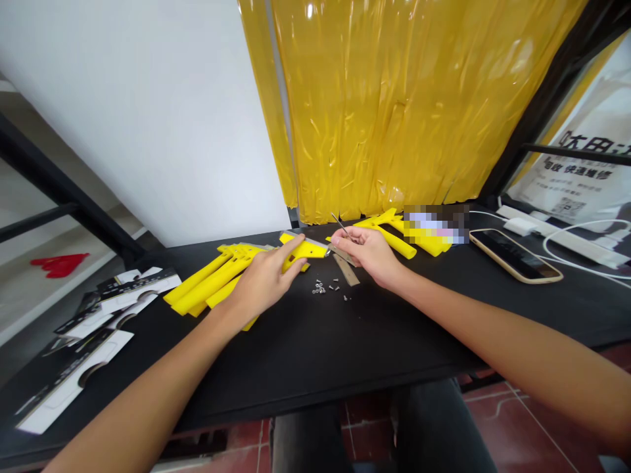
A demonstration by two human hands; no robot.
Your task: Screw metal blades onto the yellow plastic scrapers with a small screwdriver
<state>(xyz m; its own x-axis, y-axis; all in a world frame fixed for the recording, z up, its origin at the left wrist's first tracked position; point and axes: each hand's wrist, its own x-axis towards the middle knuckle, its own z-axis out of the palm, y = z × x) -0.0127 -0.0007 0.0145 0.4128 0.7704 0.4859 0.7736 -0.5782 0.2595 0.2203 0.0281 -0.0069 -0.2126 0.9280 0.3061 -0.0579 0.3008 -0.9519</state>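
Note:
My left hand [269, 276] grips a yellow plastic scraper head [310, 249], which has a grey strip along its upper edge and small holes. Just to the right, my right hand [372, 253] has its fingers closed round a thin metal rod-like tool [338, 222] that sticks out up and to the left. Its exact kind is hard to make out. Flat greyish strips [348, 270] lie under and beside the right fingertips. Below the hands, several small screws and nuts [320, 288] are scattered on the black table [315, 355].
More yellow scrapers with tube handles [197, 289] are piled at left, and others [401, 243] lie behind my right hand. White-and-black cards [79, 381] spread over the left side. A phone [515, 256], white cables and a power strip [566, 236] occupy the right. A yellow plastic curtain [394, 118] hangs behind.

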